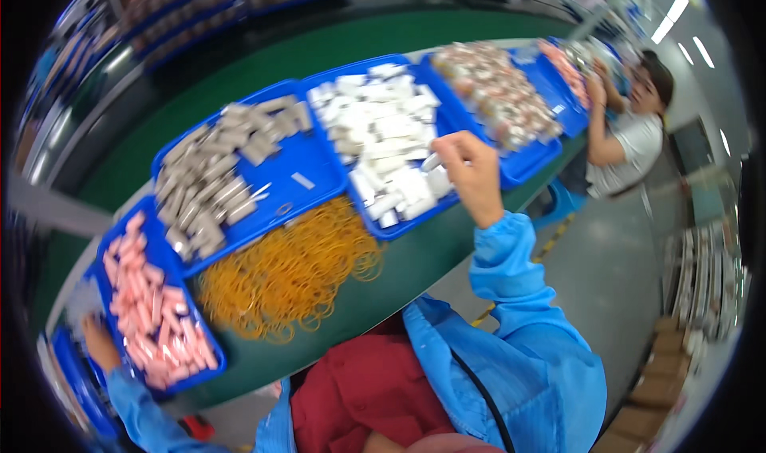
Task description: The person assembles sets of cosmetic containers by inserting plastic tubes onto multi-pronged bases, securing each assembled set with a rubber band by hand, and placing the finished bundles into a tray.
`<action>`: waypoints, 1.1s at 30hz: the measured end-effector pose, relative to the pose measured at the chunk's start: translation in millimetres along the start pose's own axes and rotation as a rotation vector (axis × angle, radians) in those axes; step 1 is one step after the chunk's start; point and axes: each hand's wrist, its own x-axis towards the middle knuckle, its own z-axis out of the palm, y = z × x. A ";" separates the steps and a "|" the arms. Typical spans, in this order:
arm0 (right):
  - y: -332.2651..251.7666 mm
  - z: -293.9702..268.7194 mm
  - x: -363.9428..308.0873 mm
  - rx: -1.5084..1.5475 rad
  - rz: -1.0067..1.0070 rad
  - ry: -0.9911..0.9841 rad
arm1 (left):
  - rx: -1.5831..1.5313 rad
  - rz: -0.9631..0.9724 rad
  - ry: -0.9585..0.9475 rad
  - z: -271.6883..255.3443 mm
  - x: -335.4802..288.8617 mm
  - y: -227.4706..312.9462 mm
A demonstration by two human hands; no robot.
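Note:
My right hand (472, 174) is closed in a pinch above the right side of a blue tray (321, 126) heaped with white pieces (391, 122). A small whitish piece (432, 162) shows at its fingertips. My left hand (100, 344) is at the far left, beside a blue tray (199, 309) of short pink pieces (148, 309). Motion blur and something pale, perhaps clear plastic, obscure its fingers. Between the hands, a blue tray (307, 183) holds greyish-beige wrapped cylinders (207, 174). A pile of yellow-orange rubber bands (291, 265) lies in front of it.
To the right, another blue tray (523, 166) holds clear-wrapped multicoloured pieces (495, 94). A co-worker (630, 142) works at the table's far right end. Brown cartons (654, 381) stand along the right. A green surface (319, 46) runs behind the trays.

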 end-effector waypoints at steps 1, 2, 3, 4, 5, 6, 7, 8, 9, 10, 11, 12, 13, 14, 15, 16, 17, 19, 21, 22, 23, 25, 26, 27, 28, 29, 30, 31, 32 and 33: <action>5.4 -5.4 -1.5 0.008 0.002 0.036 | 0.040 0.048 0.040 6.8 3.7 -12.0; 8.1 -11.9 -4.4 0.001 0.006 0.074 | -0.042 0.015 -0.046 -5.2 15.2 14.6; 5.4 -17.2 -6.2 0.035 0.042 0.065 | -0.119 0.055 0.000 -20.2 12.3 29.8; 1.3 -19.1 -7.6 0.032 0.047 0.077 | -0.122 0.067 0.002 -19.4 7.6 21.3; -2.1 -18.2 -9.1 0.120 0.088 0.088 | -0.289 0.020 0.028 -13.0 1.7 8.7; -1.5 -19.9 -8.1 0.209 0.132 0.104 | -0.456 -0.023 0.052 -13.7 4.4 11.2; 0.7 -21.9 -7.0 0.211 0.146 0.081 | -0.458 -0.007 0.050 -15.6 6.7 13.8; 1.1 -19.4 -7.6 0.206 0.150 0.087 | -0.546 -0.065 0.034 -22.3 -1.5 20.0; 1.1 -17.1 -7.3 0.245 0.173 0.083 | -0.636 -0.121 0.020 -29.3 -6.7 30.1; 0.8 -15.6 -7.2 0.285 0.196 0.079 | -0.642 -0.111 0.020 -35.2 -10.0 44.9; 0.6 -15.2 -6.6 0.315 0.200 0.047 | -0.658 -0.125 0.093 -47.6 -15.5 60.9; -0.7 -13.2 -6.1 0.318 0.200 0.051 | -0.677 -0.140 0.168 -58.0 -20.1 75.5; -2.9 -10.5 -6.5 0.346 0.208 0.031 | -0.677 -0.136 0.172 -67.7 -23.7 85.4; -4.8 -8.8 -7.4 0.375 0.214 0.009 | -0.644 -0.162 0.184 -79.2 -28.5 92.2; -5.5 -7.6 -7.8 0.381 0.211 -0.010 | -0.616 -0.188 0.196 -86.2 -31.6 98.6; -5.3 -6.5 -8.6 0.380 0.204 -0.006 | -0.622 -0.188 0.201 -91.2 -33.8 103.4; -5.0 -5.9 -9.4 0.397 0.196 -0.029 | -0.686 -0.206 0.212 -96.8 -34.8 107.7; -6.3 -0.8 -11.0 0.405 0.174 -0.035 | -0.751 -0.222 0.225 -111.6 -40.0 121.1; -13.0 1.7 -13.3 0.455 0.164 -0.037 | -0.907 -0.208 0.275 -139.8 -42.8 153.5; -17.6 3.4 -14.6 0.501 0.156 -0.046 | -0.909 -0.207 0.278 -153.0 -46.5 170.2; -21.9 4.5 -15.3 0.487 0.132 -0.080 | -0.978 -0.161 0.295 -165.8 -50.4 188.9; -29.3 9.1 -16.2 0.516 0.139 -0.155 | -1.119 -0.076 0.277 -183.9 -60.8 221.0; -33.5 12.6 -17.0 0.544 0.151 -0.230 | -1.124 -0.078 0.278 -190.6 -68.4 237.7; -42.0 19.2 -18.0 0.536 0.119 -0.252 | -1.225 -0.007 0.220 -196.6 -76.6 255.2; -51.7 28.2 -21.3 0.583 0.140 -0.238 | -1.335 0.075 0.156 -197.3 -81.8 275.0; -54.1 39.3 -23.4 0.602 0.121 -0.250 | -1.367 0.138 0.118 -202.3 -90.1 291.4; -56.5 50.0 -24.1 0.618 0.098 -0.261 | -1.402 0.201 0.082 -206.8 -98.5 310.1; -57.5 62.2 -24.4 0.650 0.107 -0.303 | -1.447 0.239 0.077 -209.8 -105.5 336.6; -56.6 71.9 -24.1 0.683 0.117 -0.346 | -1.643 0.316 -0.013 -219.5 -108.8 363.2; -57.2 77.8 -22.5 0.702 0.122 -0.401 | -1.700 0.348 -0.103 -228.8 -112.1 384.4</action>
